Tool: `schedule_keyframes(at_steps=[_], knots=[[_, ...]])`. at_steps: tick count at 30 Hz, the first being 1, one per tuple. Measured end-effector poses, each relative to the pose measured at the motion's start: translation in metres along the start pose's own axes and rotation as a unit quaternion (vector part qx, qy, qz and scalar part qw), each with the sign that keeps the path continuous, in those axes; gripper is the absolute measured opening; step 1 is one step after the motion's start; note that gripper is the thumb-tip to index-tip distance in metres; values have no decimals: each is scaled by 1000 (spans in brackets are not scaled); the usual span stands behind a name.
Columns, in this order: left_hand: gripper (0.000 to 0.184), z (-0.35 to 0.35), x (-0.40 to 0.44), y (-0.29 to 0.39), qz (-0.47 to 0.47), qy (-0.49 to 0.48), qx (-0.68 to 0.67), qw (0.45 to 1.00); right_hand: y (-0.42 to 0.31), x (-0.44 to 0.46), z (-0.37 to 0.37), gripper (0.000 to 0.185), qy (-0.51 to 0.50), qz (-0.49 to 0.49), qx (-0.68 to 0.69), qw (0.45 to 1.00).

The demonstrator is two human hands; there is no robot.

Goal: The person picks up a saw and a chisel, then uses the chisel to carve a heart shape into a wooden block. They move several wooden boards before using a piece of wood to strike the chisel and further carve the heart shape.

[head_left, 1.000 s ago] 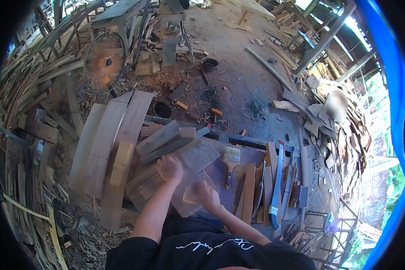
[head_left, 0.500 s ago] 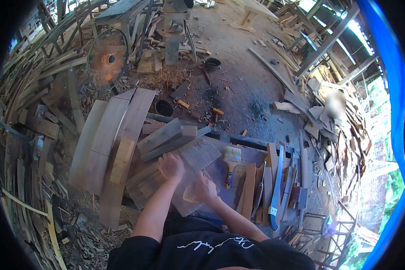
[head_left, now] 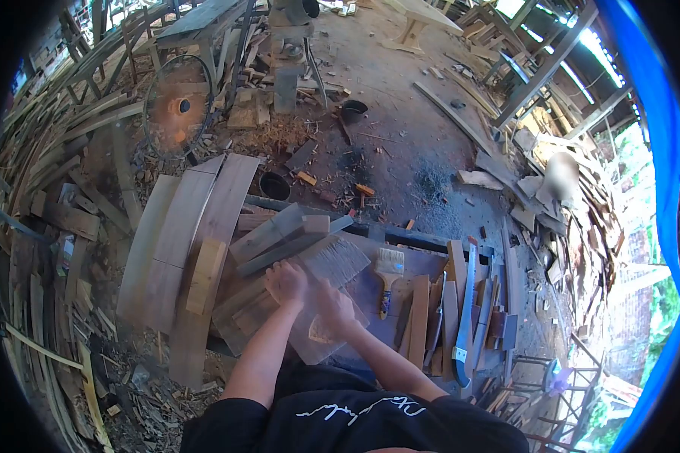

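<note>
Resting on a flat grey-brown wooden board [head_left: 308,349] near the black cloth shirt [head_left: 340,426], the right hand [head_left: 335,308] and left hand [head_left: 287,283] sit close; their grip is unclear. Pushing too hard could make the board slip.

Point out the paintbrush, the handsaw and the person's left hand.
Paintbrush [head_left: 388,280]: head view, upper part of the handle, just below the bristles.
Handsaw [head_left: 468,306]: head view, middle of the blade.
Left hand [head_left: 288,283]: head view, back of the hand.
</note>
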State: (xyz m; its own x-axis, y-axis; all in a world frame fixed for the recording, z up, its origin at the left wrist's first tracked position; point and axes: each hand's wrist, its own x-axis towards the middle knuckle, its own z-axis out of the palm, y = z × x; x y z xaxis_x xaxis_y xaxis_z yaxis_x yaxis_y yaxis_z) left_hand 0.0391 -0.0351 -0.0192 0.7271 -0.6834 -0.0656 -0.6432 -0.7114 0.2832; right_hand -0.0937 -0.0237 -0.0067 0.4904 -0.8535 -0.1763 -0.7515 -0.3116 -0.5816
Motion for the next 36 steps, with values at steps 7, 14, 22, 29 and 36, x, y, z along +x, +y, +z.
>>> schedule_keyframes(at_steps=[7, 14, 22, 29, 36], knots=[[28, 0, 0, 0, -4, 17, 0, 1000, 22, -41, -10, 12, -28, 11, -31, 999], [35, 6, 0, -3, 8, 33, 4, 999, 3, 2, 5, 14, 16, -23, 11, 1000], [35, 4, -4, -3, 13, 48, 2, 999, 20, -43, 3, 13, 1, 21, -6, 1000], [35, 1, -3, -2, 16, 55, 8, 998, 1, -17, -4, 15, 0, 9, -13, 1000], [26, 4, -1, -3, 14, 22, -10, 1000, 6, -30, -4, 14, -10, 59, -12, 998]])
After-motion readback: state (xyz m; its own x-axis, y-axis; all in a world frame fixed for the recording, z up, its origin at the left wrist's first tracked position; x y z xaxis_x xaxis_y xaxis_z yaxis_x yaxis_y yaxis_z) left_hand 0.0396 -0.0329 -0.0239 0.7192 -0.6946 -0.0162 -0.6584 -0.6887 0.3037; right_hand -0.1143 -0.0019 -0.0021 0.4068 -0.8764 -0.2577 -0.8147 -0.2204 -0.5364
